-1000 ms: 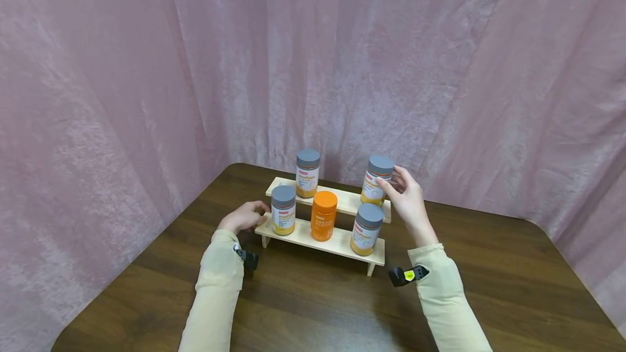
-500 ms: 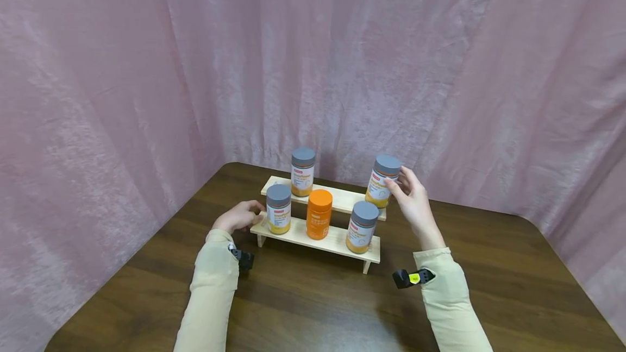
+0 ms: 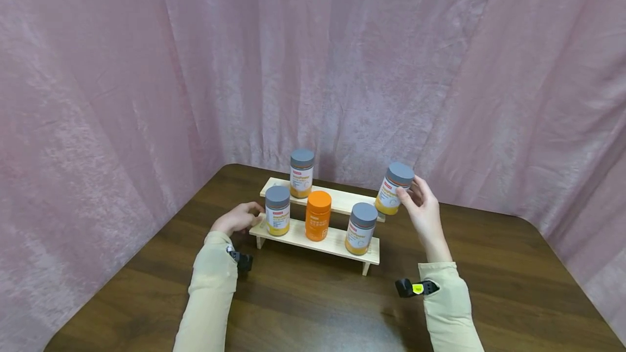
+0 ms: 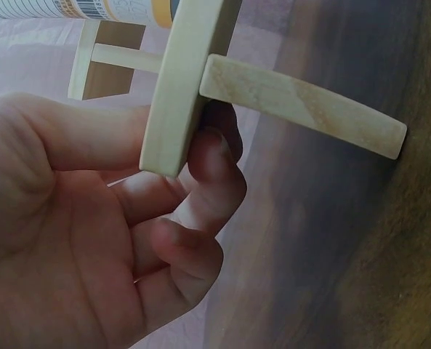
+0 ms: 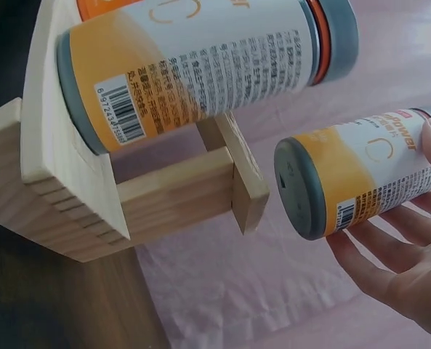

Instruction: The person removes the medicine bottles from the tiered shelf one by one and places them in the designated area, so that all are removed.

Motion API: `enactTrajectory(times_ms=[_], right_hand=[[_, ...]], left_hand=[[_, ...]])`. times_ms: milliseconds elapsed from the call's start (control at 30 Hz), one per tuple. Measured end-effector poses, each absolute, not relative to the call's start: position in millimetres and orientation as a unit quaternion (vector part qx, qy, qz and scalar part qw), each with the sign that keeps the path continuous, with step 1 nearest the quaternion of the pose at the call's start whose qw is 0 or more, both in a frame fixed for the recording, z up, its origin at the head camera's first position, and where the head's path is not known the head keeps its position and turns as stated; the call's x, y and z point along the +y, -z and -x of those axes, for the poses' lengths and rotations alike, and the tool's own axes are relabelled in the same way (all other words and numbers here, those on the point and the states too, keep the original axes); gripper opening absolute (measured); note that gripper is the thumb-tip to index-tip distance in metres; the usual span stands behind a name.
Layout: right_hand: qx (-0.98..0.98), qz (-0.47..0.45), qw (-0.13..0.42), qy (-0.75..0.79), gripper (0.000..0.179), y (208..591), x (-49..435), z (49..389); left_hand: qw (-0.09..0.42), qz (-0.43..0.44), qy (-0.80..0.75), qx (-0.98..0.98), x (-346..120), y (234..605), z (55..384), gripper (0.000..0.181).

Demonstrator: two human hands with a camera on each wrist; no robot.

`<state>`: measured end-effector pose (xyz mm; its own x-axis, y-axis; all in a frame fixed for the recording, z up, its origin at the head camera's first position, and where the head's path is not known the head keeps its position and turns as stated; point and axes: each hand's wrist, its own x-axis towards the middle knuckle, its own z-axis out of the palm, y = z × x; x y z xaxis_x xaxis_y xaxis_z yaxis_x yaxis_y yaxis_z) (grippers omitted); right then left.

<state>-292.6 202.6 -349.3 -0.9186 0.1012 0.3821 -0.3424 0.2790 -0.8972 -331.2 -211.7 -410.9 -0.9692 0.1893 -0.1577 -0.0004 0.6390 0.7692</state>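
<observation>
The jar [image 3: 389,194] I have hold of is in the air just beyond the right end of the upper step [image 3: 342,199], its gray lid leaning to the right. A second ago it was over the right part of that step; now it sits farther right and nearer to me, and the right wrist view shows its dark base apart from the wood. My right hand [image 3: 424,211] holds it from the right side, thumb across the front of the label and fingers around the far side. My left hand [image 3: 237,219] is where it was, pinching the left end of the lower step [image 3: 337,242], thumb on one face of the board and bent fingers on the other, close to the support underneath. The other four jars keep their places on the rack, all upright: the back left jar [image 3: 301,174] on the upper step, and on the lower one the front left jar [image 3: 277,212], the orange jar [image 3: 318,216] in the middle and the front right jar [image 3: 361,230] near the right end. The rack stands on a brown wooden table [image 3: 313,297], with a pink curtain [image 3: 313,58] behind it. Pale sleeves [image 3: 210,297] cover both my arms.
</observation>
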Motion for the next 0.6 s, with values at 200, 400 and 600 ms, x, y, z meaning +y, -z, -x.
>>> enactTrajectory(times_ms=[200,400,600], right_hand=[[-0.762,-0.055,0.203,-0.612,0.05,352,211,292],[-0.763,-0.043,0.196,-0.614,0.053,354,226,289],[-0.758,-0.058,0.193,-0.621,0.052,356,239,287]], left_hand=[[0.112,-0.056,-0.426,0.896,-211,411,330,0.031],[0.106,-0.058,-0.425,0.897,-209,413,329,0.03],[0.106,-0.058,-0.42,0.899,-209,412,329,0.03]])
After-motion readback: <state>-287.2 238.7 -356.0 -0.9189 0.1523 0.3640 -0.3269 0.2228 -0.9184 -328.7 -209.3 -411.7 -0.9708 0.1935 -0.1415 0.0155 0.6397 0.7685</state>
